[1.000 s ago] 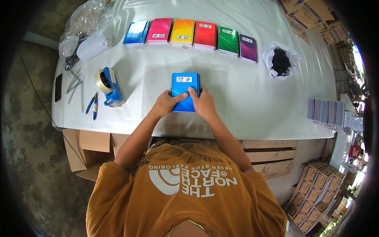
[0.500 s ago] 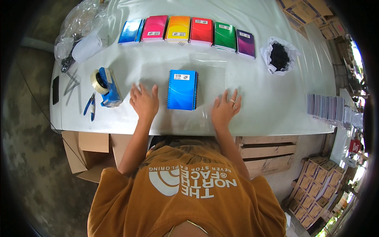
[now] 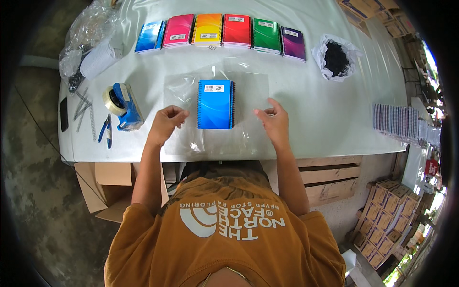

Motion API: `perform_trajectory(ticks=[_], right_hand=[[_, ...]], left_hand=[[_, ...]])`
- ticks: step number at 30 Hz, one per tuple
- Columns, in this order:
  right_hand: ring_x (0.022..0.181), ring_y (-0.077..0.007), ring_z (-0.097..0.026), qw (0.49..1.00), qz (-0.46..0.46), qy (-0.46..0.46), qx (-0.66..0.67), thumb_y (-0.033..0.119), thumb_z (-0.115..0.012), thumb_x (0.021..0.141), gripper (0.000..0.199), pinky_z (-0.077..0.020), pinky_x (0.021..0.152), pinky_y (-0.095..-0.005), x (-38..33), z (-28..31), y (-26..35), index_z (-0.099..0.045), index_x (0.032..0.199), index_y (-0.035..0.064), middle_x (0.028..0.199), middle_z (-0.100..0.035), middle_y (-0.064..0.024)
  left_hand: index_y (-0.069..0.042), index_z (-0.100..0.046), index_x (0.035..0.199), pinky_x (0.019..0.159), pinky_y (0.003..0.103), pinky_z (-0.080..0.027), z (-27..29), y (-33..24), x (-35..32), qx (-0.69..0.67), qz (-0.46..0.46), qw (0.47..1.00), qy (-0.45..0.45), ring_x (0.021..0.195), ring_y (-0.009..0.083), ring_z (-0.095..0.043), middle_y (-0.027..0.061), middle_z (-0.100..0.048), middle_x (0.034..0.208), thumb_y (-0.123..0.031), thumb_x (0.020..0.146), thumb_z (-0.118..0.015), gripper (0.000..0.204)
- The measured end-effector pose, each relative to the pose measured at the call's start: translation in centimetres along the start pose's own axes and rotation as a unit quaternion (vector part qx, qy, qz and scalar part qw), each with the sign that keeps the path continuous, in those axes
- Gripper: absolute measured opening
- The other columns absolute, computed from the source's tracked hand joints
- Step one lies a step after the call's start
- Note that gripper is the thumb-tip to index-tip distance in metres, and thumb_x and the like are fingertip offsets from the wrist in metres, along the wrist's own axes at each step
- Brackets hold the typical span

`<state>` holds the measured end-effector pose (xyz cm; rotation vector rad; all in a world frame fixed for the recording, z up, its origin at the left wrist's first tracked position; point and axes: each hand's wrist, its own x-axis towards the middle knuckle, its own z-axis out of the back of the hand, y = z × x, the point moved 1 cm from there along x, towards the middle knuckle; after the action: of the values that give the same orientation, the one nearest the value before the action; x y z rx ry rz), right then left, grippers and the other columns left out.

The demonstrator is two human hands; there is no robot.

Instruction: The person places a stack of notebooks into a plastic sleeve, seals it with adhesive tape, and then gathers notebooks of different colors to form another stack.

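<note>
Worktop point(image 3: 325, 119) seen from above, left to right. At the left edge lies a flat black rectangular object point(image 3: 64, 115); beside it are loose wire spirals point(image 3: 92, 123) and, farther back, crumpled clear plastic point(image 3: 91, 28) next to a white roll point(image 3: 103, 62). Next come blue-handled pliers point(image 3: 109, 136) and a blue tape dispenser point(image 3: 130, 115) bearing a roll of tape. The left hand point(image 3: 166, 125) is at the left part of a transparent sheet point(image 3: 251, 95), fingers curled toward the thumb; whether its grip pinches the film cannot be told. At centre, a blue spiral notebook point(image 3: 215, 107) lies flat on the sheet, between the two hands and touched by neither. Beyond it runs a row of notebook stacks point(image 3: 207, 28): blue, pink, yellow, red, green and purple. The right hand point(image 3: 276, 125) is by the sheet's right edge, its grip open, thumb and forefinger parted. Farther right are a white bag point(image 3: 354, 52) of black material and, near the worktop's right edge, a block of spiral-bound items point(image 3: 394, 118)
</note>
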<state>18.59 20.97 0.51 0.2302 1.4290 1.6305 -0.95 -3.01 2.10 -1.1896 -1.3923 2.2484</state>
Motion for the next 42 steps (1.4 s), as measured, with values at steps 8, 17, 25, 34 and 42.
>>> perform_trajectory(ticks=[8,17,25,34,42], right_hand=[[0.110,-0.0255,-0.052,0.959,0.253,0.113,-0.056,0.020,-0.069,0.077,0.021,-0.0401,0.090,-0.0361,2.2,-0.8,0.8,-0.064,0.078,-0.0002,0.125,-0.051,-0.0190],[0.140,-0.0381,-0.001,0.919,0.295,0.107,0.241,0.010,-0.051,0.087,0.020,-0.0088,0.111,-0.0450,0.4,-8.5,-1.6,-0.048,0.070,-0.0007,0.149,-0.015,-0.0243],[0.140,-0.0412,0.004,0.931,0.341,0.094,-0.091,0.021,-0.051,0.090,0.024,0.0023,0.108,-0.0537,-0.2,-8.2,-0.9,-0.052,0.076,0.0010,0.150,-0.012,-0.0232],[0.139,-0.0431,0.002,0.862,0.414,0.092,-0.276,0.022,-0.054,0.087,0.021,0.0038,0.105,-0.0608,1.1,-6.6,1.0,-0.057,0.076,0.0047,0.150,-0.009,-0.0246],[0.139,-0.0424,0.003,0.840,0.410,0.147,-0.322,0.021,-0.057,0.085,0.021,0.0021,0.105,-0.0626,1.0,-6.3,1.9,-0.055,0.069,0.0070,0.150,-0.008,-0.0238]], left_hand=[[-0.008,-0.059,0.075,0.100,0.039,-0.032,-3.0,-1.9,1.9,0.096,-0.288,0.953,-0.020,0.121,0.0249,-0.042,0.0154,-0.048,0.125,-0.017,0.082,-0.066,0.013],[-0.002,-0.049,0.102,0.108,0.059,-0.003,-10.9,-0.8,2.3,0.347,-0.303,0.884,-0.073,0.140,0.0369,-0.011,0.0233,-0.020,0.148,-0.019,0.086,-0.054,0.025],[-0.004,0.009,0.145,0.108,0.052,0.013,-9.1,-1.9,2.0,0.344,-0.236,0.904,0.093,0.141,0.0267,0.008,0.0171,0.003,0.153,-0.032,0.086,-0.038,0.080],[-0.012,-0.025,0.144,0.107,0.053,-0.010,-9.4,-3.4,6.0,0.355,-0.283,0.891,-0.009,0.135,0.0264,-0.028,0.0139,-0.034,0.144,-0.031,0.089,-0.041,0.060],[-0.017,-0.051,0.124,0.093,0.047,-0.030,-1.4,-6.7,16.7,0.382,-0.301,0.803,-0.345,0.111,0.0290,-0.049,0.0066,-0.060,0.114,-0.027,0.080,-0.065,0.047]])
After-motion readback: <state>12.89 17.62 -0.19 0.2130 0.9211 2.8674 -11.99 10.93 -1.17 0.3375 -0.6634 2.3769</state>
